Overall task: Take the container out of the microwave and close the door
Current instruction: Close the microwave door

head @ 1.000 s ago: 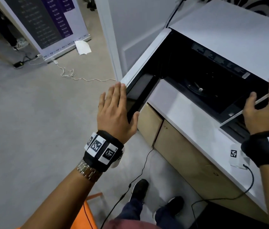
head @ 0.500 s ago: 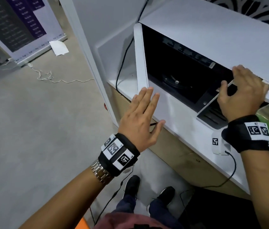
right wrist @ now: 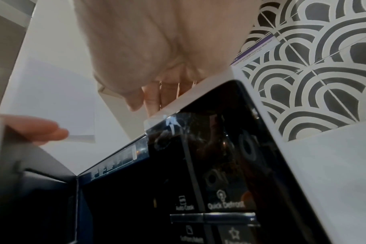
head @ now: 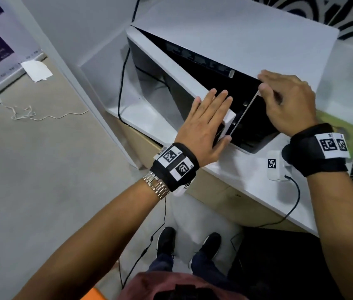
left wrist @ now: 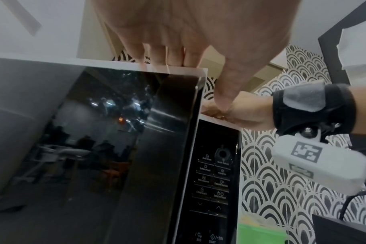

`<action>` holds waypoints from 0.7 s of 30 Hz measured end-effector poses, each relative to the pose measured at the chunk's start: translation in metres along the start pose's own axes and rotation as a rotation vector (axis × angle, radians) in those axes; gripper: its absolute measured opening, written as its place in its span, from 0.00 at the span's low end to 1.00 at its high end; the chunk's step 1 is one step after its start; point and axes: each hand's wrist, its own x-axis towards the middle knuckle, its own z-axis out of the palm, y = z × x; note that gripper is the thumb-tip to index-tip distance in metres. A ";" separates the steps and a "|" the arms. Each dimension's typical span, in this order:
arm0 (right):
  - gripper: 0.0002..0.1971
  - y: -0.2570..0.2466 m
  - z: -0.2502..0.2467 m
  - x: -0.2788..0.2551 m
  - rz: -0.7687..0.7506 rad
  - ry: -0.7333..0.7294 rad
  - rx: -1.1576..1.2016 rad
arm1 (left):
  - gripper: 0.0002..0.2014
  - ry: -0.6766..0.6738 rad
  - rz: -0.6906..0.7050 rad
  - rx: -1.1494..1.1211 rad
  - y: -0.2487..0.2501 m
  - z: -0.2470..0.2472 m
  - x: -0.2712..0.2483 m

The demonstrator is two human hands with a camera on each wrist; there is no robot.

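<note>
The white microwave [head: 236, 35] stands on a white counter [head: 247, 185]. Its door [head: 171, 68] is swung most of the way in, leaving a narrow dark wedge of cavity at the latch side. My left hand [head: 205, 124] lies flat, fingers straight, on the door's free end; in the left wrist view its fingertips [left wrist: 157, 61] reach the top edge above the dark glass [left wrist: 115, 132]. My right hand [head: 288, 100] rests on the microwave's top front corner above the control panel [right wrist: 219, 198], holding nothing. A green container [head: 342, 126] sits on the counter behind my right wrist, mostly hidden.
A small white box [head: 275, 167] with a black marker and cable lies on the counter near its front edge. A black power cord [head: 123, 83] hangs left of the microwave. Wooden cabinet fronts [head: 214, 189] sit below, and my shoes [head: 166, 241] stand on the grey floor.
The door has swung from wide open to nearly shut, with my left hand following it rightward and flat against it. My right hand has stayed on the microwave's top corner.
</note>
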 end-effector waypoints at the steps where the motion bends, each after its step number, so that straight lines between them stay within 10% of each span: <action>1: 0.20 0.002 0.000 0.000 -0.018 -0.017 -0.002 | 0.38 -0.010 0.006 0.007 0.001 0.003 0.006; 21: 0.41 -0.001 0.001 0.000 0.091 -0.147 -0.075 | 0.53 -0.060 0.021 0.138 0.008 0.030 0.066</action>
